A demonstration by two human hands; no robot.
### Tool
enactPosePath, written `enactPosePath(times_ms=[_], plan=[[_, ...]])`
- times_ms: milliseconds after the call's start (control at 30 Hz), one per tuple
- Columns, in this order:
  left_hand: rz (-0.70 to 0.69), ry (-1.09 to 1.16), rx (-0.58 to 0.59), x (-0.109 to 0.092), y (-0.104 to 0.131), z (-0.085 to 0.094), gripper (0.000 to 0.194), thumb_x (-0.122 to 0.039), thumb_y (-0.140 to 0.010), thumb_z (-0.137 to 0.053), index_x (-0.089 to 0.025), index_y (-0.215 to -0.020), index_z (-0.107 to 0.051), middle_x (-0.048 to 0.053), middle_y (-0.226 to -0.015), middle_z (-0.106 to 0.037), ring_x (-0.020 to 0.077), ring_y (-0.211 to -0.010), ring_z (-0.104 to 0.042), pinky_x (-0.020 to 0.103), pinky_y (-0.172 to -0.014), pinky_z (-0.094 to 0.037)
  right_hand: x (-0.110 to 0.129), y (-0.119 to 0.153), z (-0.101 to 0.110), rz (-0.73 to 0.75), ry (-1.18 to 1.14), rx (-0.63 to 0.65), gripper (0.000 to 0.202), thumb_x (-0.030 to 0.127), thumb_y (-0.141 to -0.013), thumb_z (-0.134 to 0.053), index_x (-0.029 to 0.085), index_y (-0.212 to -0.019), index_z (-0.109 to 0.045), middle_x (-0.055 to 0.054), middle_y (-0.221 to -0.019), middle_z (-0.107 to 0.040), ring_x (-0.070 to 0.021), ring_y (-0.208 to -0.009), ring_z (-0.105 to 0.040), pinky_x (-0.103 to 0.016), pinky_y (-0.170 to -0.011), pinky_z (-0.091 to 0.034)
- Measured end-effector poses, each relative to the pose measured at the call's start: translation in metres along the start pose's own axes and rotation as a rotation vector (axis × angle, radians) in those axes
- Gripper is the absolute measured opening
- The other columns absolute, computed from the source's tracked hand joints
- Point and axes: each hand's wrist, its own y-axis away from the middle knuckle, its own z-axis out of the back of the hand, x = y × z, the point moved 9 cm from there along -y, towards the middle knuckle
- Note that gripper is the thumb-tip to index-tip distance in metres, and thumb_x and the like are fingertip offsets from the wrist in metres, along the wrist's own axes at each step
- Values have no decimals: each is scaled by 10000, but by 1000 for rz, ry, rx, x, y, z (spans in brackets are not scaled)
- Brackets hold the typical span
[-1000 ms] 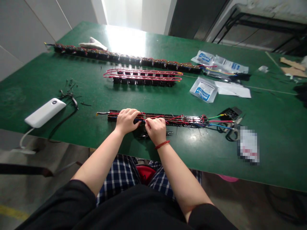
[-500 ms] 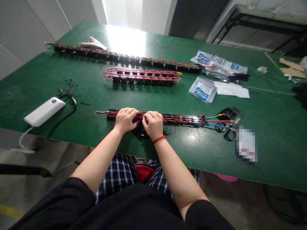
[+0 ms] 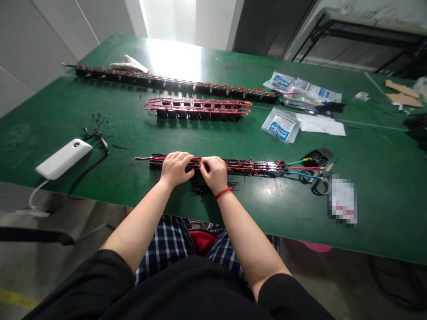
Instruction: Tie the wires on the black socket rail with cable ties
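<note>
A long black strip (image 3: 247, 167) laid with red, yellow and blue wires lies across the near part of the table. My left hand (image 3: 175, 170) is closed over its left half, fingers over the far side and thumb on the near side. Just to the right, my right hand (image 3: 214, 174) is closed in a pinch at the wires; what its fingertips hold is too small to make out. Thin black ties (image 3: 200, 189) lie in a pile under and beside my right hand. Green, red and blue leads (image 3: 302, 162) come out of the strip's right end.
Behind lie a short black rack with looped red wire (image 3: 198, 109) and a longer wired strip (image 3: 167, 83). A white power bank (image 3: 63, 159) is at left, near black scraps (image 3: 96, 133). Plastic packets (image 3: 280, 126) and a blurred packet (image 3: 343, 200) lie at right.
My right hand has shifted slightly right and its pinch has opened a little into a rounder loop. My left hand stays on the strip. The whole view has shifted slightly.
</note>
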Motion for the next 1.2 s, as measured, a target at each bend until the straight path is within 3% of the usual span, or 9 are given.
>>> enactPosePath(times_ms=[233,433,533,667,933,1200], plan=[[77,-40,97,-2,-3,-2,416,-385,-812,-634,-236,-1199,-606,94,-1229,-692,315,-1184,-593,454,-1034,-403,-1,1,-1,1,-6,-7,93,203,-901,-582,217,-874,-670,-53,-926,-752,-227,-905,-655,-387,-915,-491],[199,27,346,-1,-19,-10,638,-460,-796,-668,-256,-1374,-492,108,-1230,-701,335,-1174,-619,497,-1020,-403,-3,1,-3,-12,-10,-9,99,208,-904,-581,218,-889,-678,-60,-935,-753,-228,-910,-656,-392,-916,-488],[209,53,406,-3,-28,-14,761,-501,-772,-691,-290,-1454,-429,109,-1291,-677,360,-1215,-599,515,-1019,-403,-3,1,-3,-12,-7,-11,102,202,-900,-580,218,-885,-680,-60,-929,-752,-229,-909,-654,-392,-913,-488],[210,112,420,-2,-32,-18,839,-465,-753,-702,-288,-1506,-376,99,-1352,-649,343,-1266,-575,499,-1068,-378,-3,1,-2,-8,4,-11,94,199,-897,-587,219,-894,-678,-57,-925,-752,-231,-908,-651,-386,-911,-487],[247,211,423,2,-30,-21,881,-452,-734,-703,-304,-1521,-336,39,-1289,-691,293,-1272,-582,541,-1201,-198,1,0,-1,17,21,-15,85,203,-907,-584,209,-884,-665,-50,-906,-748,-226,-887,-639,-372,-895,-475],[256,273,441,4,-31,-20,892,-454,-721,-702,-359,-1522,-322,-10,-1311,-679,275,-1284,-567,519,-1219,-187,0,-1,-3,-11,28,20,95,216,-915,-571,215,-891,-662,-53,-920,-745,-232,-909,-631,-378,-907,-462]])
